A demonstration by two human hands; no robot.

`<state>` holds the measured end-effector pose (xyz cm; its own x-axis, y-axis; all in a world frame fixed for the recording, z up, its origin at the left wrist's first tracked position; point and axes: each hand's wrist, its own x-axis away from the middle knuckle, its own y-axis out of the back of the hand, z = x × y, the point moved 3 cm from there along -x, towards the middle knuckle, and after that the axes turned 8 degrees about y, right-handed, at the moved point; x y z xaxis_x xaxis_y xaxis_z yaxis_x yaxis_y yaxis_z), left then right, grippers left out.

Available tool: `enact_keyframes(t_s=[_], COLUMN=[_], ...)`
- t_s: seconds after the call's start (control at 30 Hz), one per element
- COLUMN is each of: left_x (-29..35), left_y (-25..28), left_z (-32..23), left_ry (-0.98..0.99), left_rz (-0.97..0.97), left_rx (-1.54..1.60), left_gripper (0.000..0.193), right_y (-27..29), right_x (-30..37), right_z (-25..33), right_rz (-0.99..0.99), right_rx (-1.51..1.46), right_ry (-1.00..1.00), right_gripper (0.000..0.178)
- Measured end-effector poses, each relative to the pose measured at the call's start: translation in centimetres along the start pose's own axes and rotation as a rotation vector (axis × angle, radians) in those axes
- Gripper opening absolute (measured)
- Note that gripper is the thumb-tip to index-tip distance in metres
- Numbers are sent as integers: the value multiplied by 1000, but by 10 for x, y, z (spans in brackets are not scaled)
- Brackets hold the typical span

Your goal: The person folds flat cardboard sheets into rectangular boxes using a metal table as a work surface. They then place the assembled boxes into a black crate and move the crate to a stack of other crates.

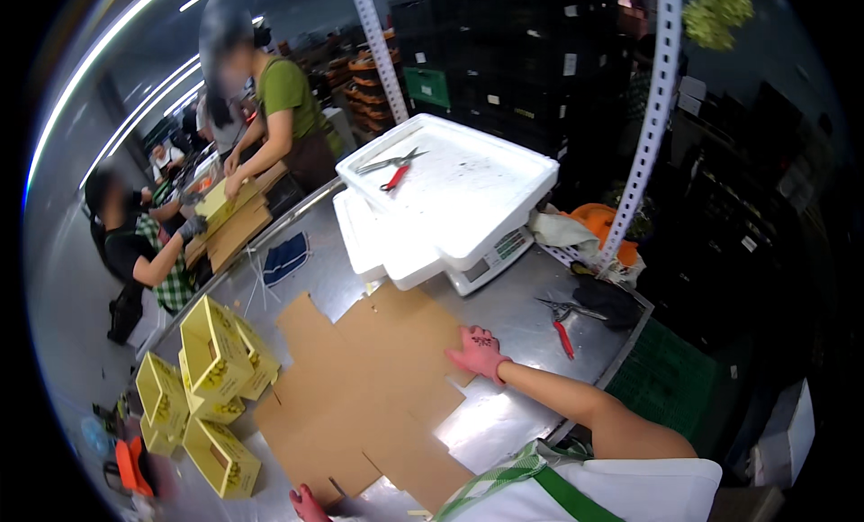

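A large flat cardboard box blank (369, 369), brown with flaps and slits, lies across the metal table in front of me. My right hand (480, 353), in a pink glove, is closed on its right edge; part of the grip is hidden. My left hand (309, 506), also pink-gloved, shows only partly at the bottom of the picture, beside the blank's near left edge. How its fingers are held is mostly cut off. Left of the blank stand several folded yellow boxes (216, 346), grouped and partly stacked.
White foam trays (468, 189) rest on a scale (493, 263) beyond the blank, with red-handled shears (394, 173) on top. More shears (564, 328) lie at right near a dark glove (605, 303). A perforated post (650, 126) rises behind. Co-workers (292, 103) handle cardboard at far left.
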<state>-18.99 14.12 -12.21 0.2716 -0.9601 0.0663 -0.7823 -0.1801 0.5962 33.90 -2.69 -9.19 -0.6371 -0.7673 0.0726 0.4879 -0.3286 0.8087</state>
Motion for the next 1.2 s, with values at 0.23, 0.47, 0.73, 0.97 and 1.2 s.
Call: enact_keyframes(t_s=[0.23, 0.47, 0.73, 0.97, 1.2], left_x=[12, 36, 99, 134, 113], left_y=[34, 21, -52, -141, -100], left_z=[-87, -143, -135, -166, -127], left_ry=[-106, 281, -418, -388, -332], left_rz=[-121, 706, 175, 292, -199], left_rx=[-311, 144, -627, -912, -788], left_gripper=[60, 38, 78, 48, 76], right_y=[51, 73, 29, -55, -18], right_x=[-18, -38, -12, 44, 6], right_z=[-38, -22, 30, 86, 67], right_rz=[-105, 151, -112, 209, 120], right_rx=[-246, -579, 457, 661, 115], right_ry=[81, 173, 386, 523, 512], right_gripper=[56, 49, 24, 64, 35])
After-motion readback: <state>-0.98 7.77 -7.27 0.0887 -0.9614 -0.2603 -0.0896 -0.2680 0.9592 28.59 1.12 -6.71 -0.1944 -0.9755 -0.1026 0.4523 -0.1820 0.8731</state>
